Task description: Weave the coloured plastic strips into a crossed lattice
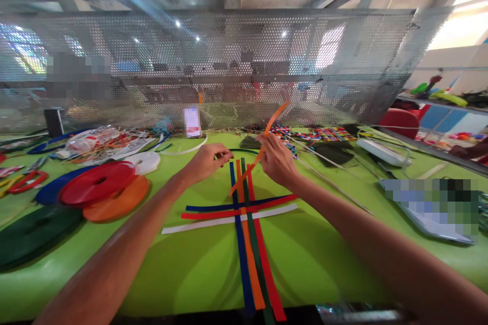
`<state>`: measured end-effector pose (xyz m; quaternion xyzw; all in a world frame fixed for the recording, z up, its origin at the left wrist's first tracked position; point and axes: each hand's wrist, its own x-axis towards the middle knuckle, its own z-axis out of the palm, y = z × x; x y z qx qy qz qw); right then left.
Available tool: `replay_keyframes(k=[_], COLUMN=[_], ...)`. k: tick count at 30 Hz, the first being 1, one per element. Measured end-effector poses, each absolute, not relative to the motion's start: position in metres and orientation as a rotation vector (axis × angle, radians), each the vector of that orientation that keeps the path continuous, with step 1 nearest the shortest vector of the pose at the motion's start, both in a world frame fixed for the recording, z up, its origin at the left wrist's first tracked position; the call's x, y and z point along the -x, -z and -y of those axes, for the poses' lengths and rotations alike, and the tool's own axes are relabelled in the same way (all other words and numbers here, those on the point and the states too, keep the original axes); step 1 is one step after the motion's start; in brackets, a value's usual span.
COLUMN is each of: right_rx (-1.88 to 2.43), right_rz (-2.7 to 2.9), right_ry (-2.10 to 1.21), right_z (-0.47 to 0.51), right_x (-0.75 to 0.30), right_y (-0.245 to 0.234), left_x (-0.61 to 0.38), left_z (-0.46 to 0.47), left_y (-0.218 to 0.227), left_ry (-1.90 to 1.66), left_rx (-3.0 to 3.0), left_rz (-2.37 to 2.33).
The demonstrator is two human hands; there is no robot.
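Note:
An orange strip is pinched in my right hand; its upper end sticks up past the fingers and its lower end slants down across the lengthwise strips. My left hand hovers left of them with fingers curled together; whatever they may hold is hidden. Lengthwise lie a blue strip, a second orange strip, a dark green strip and a red strip. Crossing them are another blue strip, another red strip and a white strip, woven where they meet.
Coils of red, orange, white and green strip lie at left, near red-handled scissors. A phone leans by a perforated metal screen. Colourful woven pieces lie behind my right hand.

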<state>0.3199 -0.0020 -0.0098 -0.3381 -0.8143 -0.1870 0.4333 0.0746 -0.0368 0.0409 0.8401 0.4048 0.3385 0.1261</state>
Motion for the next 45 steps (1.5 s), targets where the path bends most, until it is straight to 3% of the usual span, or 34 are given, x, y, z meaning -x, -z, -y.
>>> replay_keyframes(k=[15, 27, 39, 45], right_rx=[0.875, 0.767, 0.744, 0.596], right_rz=[1.819, 1.991, 1.944, 2.219], right_ry=[0.566, 0.527, 0.566, 0.525], right_z=[0.009, 0.015, 0.014, 0.015], right_x=[-0.320, -0.316, -0.313, -0.304], right_y=[0.007, 0.006, 0.015, 0.024], left_x=[-0.084, -0.078, -0.067, -0.073], left_z=[0.047, 0.047, 0.043, 0.044], left_y=[-0.038, -0.030, -0.027, -0.030], left_ry=[-0.521, -0.249, -0.387, -0.573], left_rx=[-2.477, -2.218, -2.185, -2.251], left_rz=[-1.115, -1.116, -1.187, -1.241])
